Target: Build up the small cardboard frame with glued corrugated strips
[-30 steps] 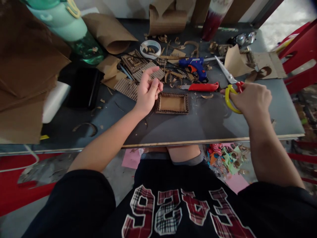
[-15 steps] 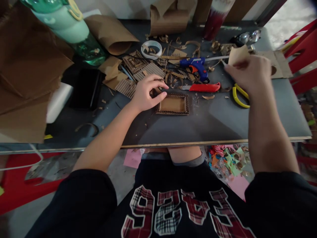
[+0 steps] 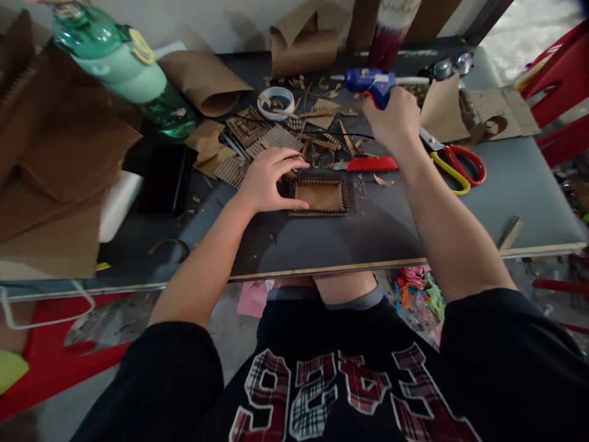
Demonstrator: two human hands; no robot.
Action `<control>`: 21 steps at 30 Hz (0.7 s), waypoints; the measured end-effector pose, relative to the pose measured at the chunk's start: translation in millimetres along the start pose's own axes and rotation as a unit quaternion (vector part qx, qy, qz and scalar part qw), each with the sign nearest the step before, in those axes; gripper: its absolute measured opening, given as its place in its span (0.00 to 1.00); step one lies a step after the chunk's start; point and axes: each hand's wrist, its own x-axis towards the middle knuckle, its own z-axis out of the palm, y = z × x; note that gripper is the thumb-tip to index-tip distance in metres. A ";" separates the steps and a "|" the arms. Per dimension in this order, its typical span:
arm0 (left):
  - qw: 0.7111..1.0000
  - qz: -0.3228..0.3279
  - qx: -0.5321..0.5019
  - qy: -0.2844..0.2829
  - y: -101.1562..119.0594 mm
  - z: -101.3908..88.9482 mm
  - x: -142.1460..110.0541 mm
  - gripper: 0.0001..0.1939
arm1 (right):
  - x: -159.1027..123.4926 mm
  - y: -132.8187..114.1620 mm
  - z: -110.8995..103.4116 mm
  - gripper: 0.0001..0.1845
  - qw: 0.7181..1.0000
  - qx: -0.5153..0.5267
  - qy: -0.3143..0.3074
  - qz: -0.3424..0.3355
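A small rectangular cardboard tray (image 3: 322, 212) with corrugated walls lies flat near the table's front edge. Around its left end my left hand (image 3: 269, 181) rests with thumb and fingers apart; the thumb reaches over the tray's lower left corner, and I cannot tell whether it presses on it. My right hand (image 3: 398, 120) grips the handle of a blue hot glue gun (image 3: 368, 80), lifted over the scraps, its nozzle pointing left and a white glue stick out of its back. Below the gun lies a red utility knife (image 3: 372, 164) with its blade out.
Red-and-yellow scissors (image 3: 464, 166) and a brown cardboard piece (image 3: 444, 110) lie right of my forearm. Cardboard scraps (image 3: 276, 141) and a tape roll (image 3: 276, 103) spread behind the tray. A green bottle (image 3: 138, 80), black phone-like object (image 3: 164, 181) and large cardboard (image 3: 59, 178) stand left.
My right hand has let go of the brown cardboard piece at the right, moved left, and picked up the glue gun. My left thumb has shifted down along the tray; the fingers are wider apart.
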 end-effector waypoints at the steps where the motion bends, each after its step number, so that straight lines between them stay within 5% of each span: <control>1: 1.000 -0.005 0.000 -0.015 -1.7 -2.4 -0.1 0.45 | -5.6 1.1 -5.5 0.23 0.999 0.010 0.032 0.006; 4: 0.998 -0.026 0.005 -0.057 -7.6 -7.6 -0.9 0.46 | -23.8 6.3 -15.8 0.12 0.995 0.045 0.072 -0.052; 9: 0.996 -0.041 0.021 -0.078 -18.4 -12.3 -2.7 0.42 | -49.0 15.8 -4.3 0.17 0.975 0.041 0.084 -0.200; 15: 0.993 -0.058 0.049 -0.092 -17.7 -11.3 -2.5 0.35 | -55.2 17.2 25.1 0.26 0.972 -0.033 0.036 -0.231; 21: 0.984 -0.098 0.092 -0.119 -1.3 -10.4 1.0 0.39 | -45.6 31.6 25.7 0.24 0.952 -0.041 0.093 -0.290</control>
